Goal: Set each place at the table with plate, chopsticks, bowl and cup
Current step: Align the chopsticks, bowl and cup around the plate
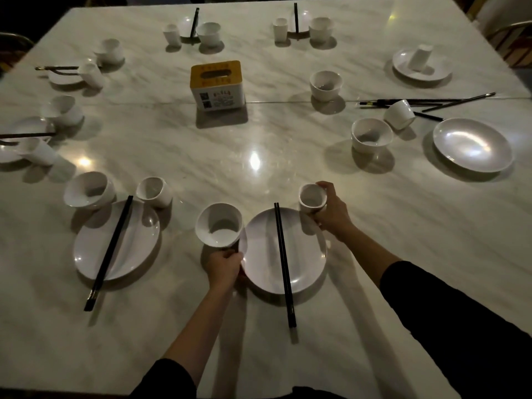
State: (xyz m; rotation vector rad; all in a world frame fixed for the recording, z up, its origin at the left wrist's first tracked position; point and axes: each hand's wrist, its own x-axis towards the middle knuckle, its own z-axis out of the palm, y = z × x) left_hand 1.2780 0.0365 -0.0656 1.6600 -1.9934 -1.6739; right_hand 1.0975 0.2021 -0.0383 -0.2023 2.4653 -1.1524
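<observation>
chopsticks (283,263) on plate (305,254), bowl (219,224) left, cup (312,200) right

Large pale marble-veined table (178,156) fills the view, glossy with lamp reflections; dark surroundings; chair (509,38) at far-right corner.

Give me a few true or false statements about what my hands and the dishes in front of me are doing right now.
1. The right hand grips a small white cup. True.
2. The black chopsticks lie across the white oval plate nearest the person. True.
3. The left hand holds a spoon. False: it holds the plate's edge, beside the white bowl.
4. The yellow-topped tissue box stands on a plate. False: it stands on the marble table.
</observation>
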